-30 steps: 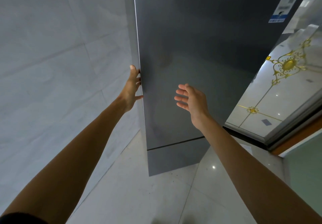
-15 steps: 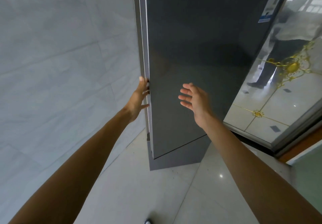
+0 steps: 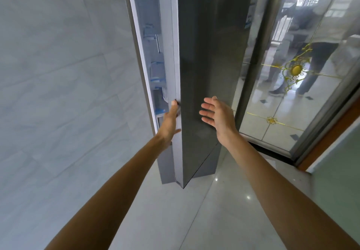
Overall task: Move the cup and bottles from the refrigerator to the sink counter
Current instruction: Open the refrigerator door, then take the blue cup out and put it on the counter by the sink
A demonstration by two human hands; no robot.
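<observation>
The dark grey refrigerator door stands partly swung out toward me. My left hand grips its left edge, fingers hooked behind it. My right hand hovers just in front of the door's face with fingers spread, holding nothing. Through the gap I see the white interior with pale, blue-trimmed bottle shapes on the shelves, too blurred to tell apart. No cup can be made out.
A grey tiled wall runs close along the left of the refrigerator. To the right is a glass sliding door with gold ornament, showing a person's legs. Glossy white floor tiles lie below.
The refrigerator door has swung open from shut, pulled by my left hand at its edge, and the interior now shows. My right hand stayed hovering in front of the door.
</observation>
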